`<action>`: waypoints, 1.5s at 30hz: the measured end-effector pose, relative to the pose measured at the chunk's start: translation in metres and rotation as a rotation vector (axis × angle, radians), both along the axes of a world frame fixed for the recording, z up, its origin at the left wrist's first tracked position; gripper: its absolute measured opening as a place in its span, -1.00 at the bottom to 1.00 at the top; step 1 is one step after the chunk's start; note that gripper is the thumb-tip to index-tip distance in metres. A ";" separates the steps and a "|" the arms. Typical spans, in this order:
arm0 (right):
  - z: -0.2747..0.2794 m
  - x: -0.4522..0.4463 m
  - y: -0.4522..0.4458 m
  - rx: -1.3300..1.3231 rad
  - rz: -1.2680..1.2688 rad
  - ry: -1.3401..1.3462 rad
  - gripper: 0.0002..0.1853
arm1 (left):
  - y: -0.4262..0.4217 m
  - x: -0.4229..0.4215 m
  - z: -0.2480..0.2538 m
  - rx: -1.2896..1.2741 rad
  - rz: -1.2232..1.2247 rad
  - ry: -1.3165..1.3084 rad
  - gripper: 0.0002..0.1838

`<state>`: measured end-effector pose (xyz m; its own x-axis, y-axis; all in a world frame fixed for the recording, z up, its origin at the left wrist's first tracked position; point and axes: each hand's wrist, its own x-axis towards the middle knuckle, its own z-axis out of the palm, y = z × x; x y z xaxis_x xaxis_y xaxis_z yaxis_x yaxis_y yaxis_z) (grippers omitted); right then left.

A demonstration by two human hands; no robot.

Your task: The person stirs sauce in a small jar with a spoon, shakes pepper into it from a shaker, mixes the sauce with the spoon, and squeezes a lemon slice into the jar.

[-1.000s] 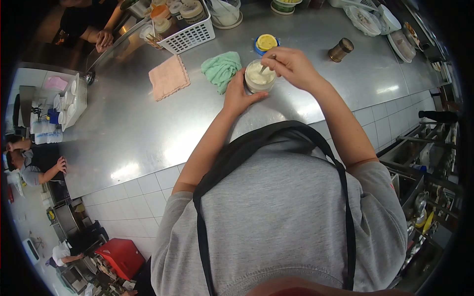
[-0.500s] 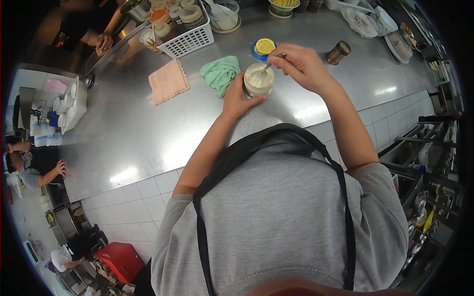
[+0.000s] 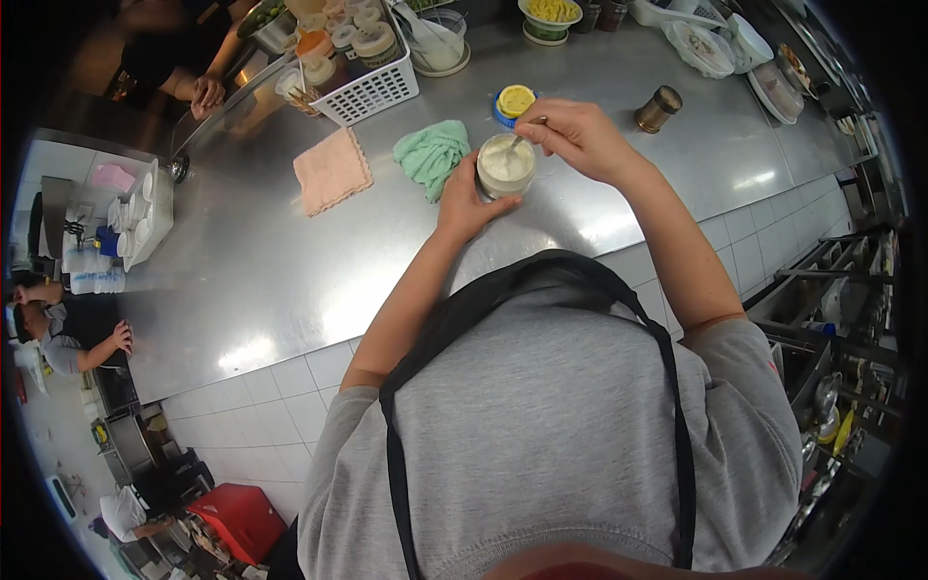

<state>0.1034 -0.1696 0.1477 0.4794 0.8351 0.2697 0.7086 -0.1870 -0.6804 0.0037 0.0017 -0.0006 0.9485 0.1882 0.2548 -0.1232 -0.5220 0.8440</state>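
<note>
A glass jar (image 3: 508, 184) of creamy white stuff stands on the steel counter. My left hand (image 3: 466, 201) is wrapped round its left and near side. Pinched in my right hand (image 3: 578, 137) is a metal spoon (image 3: 515, 143), tilted, with its lower end down in the white contents. Just behind the jar lies a blue lid (image 3: 501, 114) with a yellow round piece (image 3: 516, 99) on it, which looks like a cut lemon. A crumpled green cloth (image 3: 431, 158) rests left of the jar, close to my left fingers.
On the steel counter (image 3: 251, 261) lies a folded pink cloth (image 3: 332, 171). Behind it stands a white basket (image 3: 372, 95) of bottles and jars. A brown shaker (image 3: 659, 108) is to the right, bagged food (image 3: 704, 48) farther back. Other people's hands (image 3: 207, 95) show at left.
The spoon has gone deeper into the jar, and my right hand has shifted slightly left and down with it. My left hand keeps its hold on the jar.
</note>
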 end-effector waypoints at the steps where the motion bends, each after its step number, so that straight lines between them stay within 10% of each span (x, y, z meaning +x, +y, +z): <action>1: -0.003 0.003 0.001 0.003 -0.003 -0.005 -0.82 | 0.000 0.000 0.001 0.012 0.008 0.005 -0.06; 34: -0.009 0.004 -0.011 -0.026 0.127 0.000 -0.82 | 0.000 0.000 0.002 0.015 -0.013 -0.012 -0.07; 45: -0.004 -0.011 -0.007 0.217 -0.242 0.011 -0.82 | -0.002 -0.002 0.007 -0.007 0.020 0.021 -0.07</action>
<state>0.0928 -0.1770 0.1434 0.6611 0.6199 0.4228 0.6537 -0.1993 -0.7300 0.0017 -0.0003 0.0060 0.9497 0.2093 0.2331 -0.0944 -0.5182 0.8501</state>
